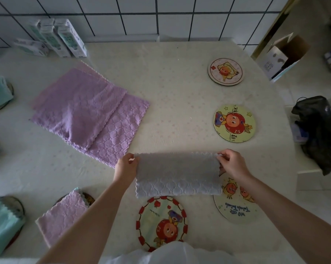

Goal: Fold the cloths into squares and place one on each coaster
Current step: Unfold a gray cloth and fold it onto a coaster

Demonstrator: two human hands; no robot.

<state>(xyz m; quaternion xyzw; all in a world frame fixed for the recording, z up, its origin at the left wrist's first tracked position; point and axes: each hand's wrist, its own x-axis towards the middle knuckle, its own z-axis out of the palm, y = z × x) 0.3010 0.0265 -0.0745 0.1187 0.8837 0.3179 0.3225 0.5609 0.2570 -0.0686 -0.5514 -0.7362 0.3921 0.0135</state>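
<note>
As the left hand (125, 166) and right hand (232, 164) each pinch a top corner of the grey cloth (178, 176), we record it stretched between them over the desk (179, 82), its lower edge near the red-rimmed coaster (161, 222).

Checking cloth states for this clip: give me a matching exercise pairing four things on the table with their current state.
1 grey cloth
2 purple cloths
3 pink cloth
4 red-rimmed coaster

A folded, on a dark coaster
B bare, no cloth on it
C pinched at two corners by left hand and right hand
D spread out on the table

Pairs: 1-C, 2-D, 3-A, 4-B.
</note>
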